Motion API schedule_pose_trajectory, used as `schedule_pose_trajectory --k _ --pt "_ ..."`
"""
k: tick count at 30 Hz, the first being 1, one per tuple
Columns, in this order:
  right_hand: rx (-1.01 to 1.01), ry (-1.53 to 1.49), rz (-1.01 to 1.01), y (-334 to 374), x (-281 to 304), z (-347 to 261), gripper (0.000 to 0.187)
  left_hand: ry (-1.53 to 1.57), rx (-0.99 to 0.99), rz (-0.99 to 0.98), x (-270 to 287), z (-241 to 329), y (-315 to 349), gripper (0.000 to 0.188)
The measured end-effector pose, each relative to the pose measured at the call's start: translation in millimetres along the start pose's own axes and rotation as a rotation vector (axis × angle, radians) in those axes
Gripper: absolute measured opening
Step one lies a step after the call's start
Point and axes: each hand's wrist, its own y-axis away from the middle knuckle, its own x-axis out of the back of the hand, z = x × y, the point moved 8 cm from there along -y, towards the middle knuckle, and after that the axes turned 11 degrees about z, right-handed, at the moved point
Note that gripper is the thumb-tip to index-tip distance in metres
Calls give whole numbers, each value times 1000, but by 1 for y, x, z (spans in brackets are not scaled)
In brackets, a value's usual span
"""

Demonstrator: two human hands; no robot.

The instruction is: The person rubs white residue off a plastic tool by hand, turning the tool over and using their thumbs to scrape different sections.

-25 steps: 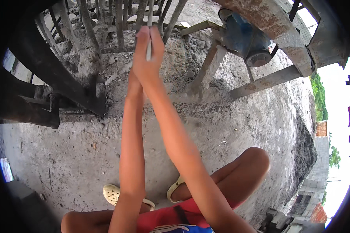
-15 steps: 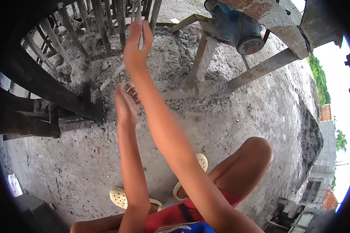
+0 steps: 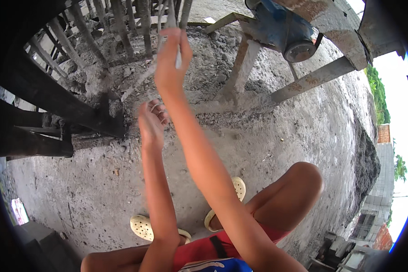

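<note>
My right hand (image 3: 170, 68) reaches far forward, its fingers closed around a slim pale-grey tool (image 3: 171, 17). One end of this tool sticks out beyond the knuckles toward upright metal bars, and a short length shows beside the palm; its exact kind is not clear. Nearer to me, my left hand (image 3: 152, 123) hovers over the dusty ground with fingers loosely curled and a little apart. Nothing can be made out in it, though pale streaks show between the fingers. Just beyond the hands stand the grey, cement-crusted bars (image 3: 145, 29) of a machine frame.
A dark metal beam (image 3: 59, 97) crosses on the left. A blue motor (image 3: 281, 27) sits on a rusty angled frame (image 3: 313, 81) at upper right. Grey rubble (image 3: 213, 56) lies under it. My feet in cream clogs (image 3: 142, 227) rest on the concrete floor (image 3: 95, 190).
The view has shifted slightly, so most things sit a bit further right. My right hand has drawn back a little toward me, still gripping the tool. My left hand stays loosely curled.
</note>
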Motion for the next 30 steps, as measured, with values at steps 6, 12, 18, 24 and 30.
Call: schedule_pose_trajectory --k 6,12,18,24,30 --pt "-135 26 8 97 75 -50 37 -22 59 -172 -31 -4 23 45" --pt "160 187 -15 110 74 -76 38 -61 109 -237 -54 -1 51 49" --pt "-190 37 -66 60 37 -20 38 152 106 -272 -68 -1 16 39" --pt "-347 -96 93 88 82 -38 38 17 33 -173 -45 -6 39 40" --pt "-45 68 35 153 102 -67 31 21 105 -142 -18 -16 45 42"
